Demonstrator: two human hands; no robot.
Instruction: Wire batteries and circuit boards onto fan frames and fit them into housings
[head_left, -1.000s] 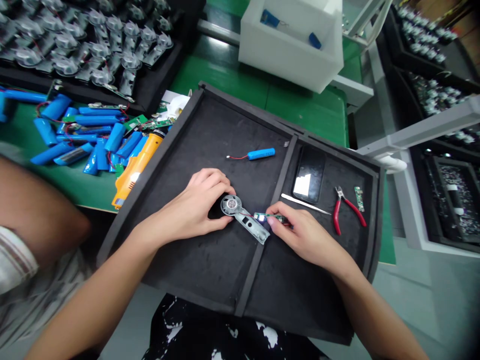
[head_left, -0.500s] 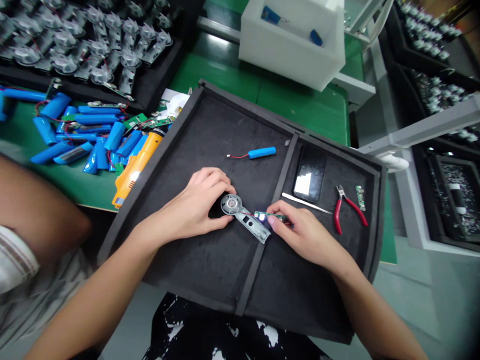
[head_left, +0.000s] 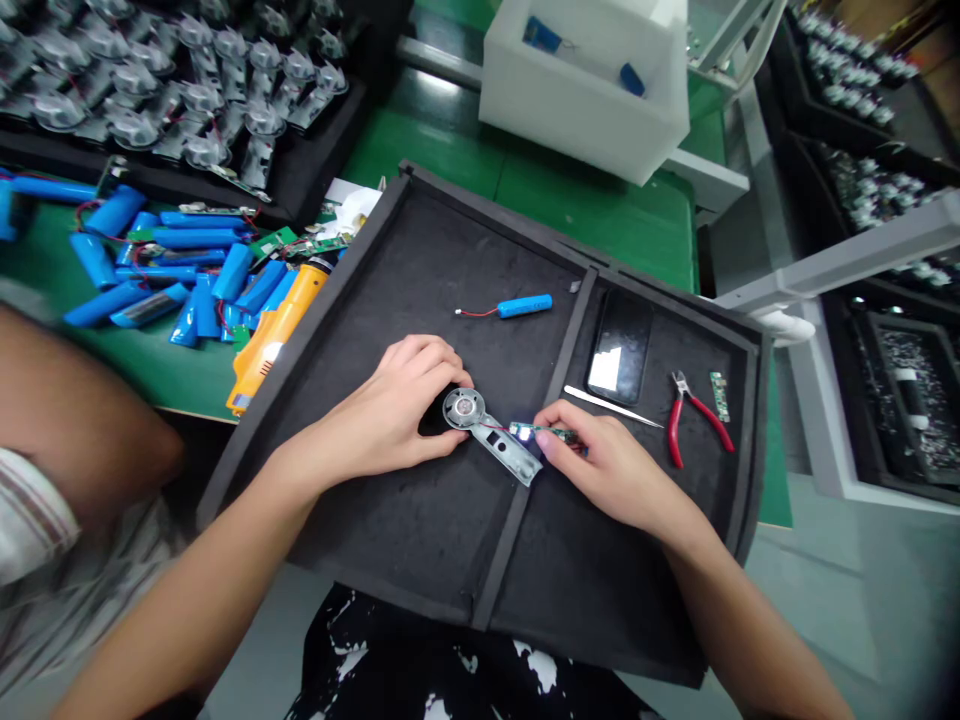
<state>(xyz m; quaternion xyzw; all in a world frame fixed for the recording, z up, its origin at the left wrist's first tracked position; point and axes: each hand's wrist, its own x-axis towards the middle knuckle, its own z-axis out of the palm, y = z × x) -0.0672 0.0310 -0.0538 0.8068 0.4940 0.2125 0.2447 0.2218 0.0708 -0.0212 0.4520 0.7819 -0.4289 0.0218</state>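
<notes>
My left hand (head_left: 420, 400) grips the round end of a grey plastic housing (head_left: 504, 452) between thumb and fingers. A round motor-like part with a silver centre (head_left: 465, 407) sits in that end. The housing's long arm slants down to the right across the tray's divider. Between the thumb and fingers of my right hand (head_left: 592, 450) is a small green circuit board (head_left: 551, 433) with a bright white light on it. A red wire runs from the board toward the housing. Beyond my hands lies a blue cylindrical battery (head_left: 525, 306) with a red lead and white plug.
In the black tray (head_left: 495, 560) lie a phone (head_left: 621, 345), tweezers (head_left: 611, 407), red-handled cutters (head_left: 694, 415) and another circuit board (head_left: 720, 397). Left of it are an orange tool (head_left: 274, 335), blue batteries (head_left: 195, 238) and housings (head_left: 202, 100). A white bin (head_left: 577, 120) stands behind. Someone's arm (head_left: 75, 400) shows at left.
Almost nothing differs. Both hands keep their hold on the housing and the circuit board, and the whole view has shifted very slightly.
</notes>
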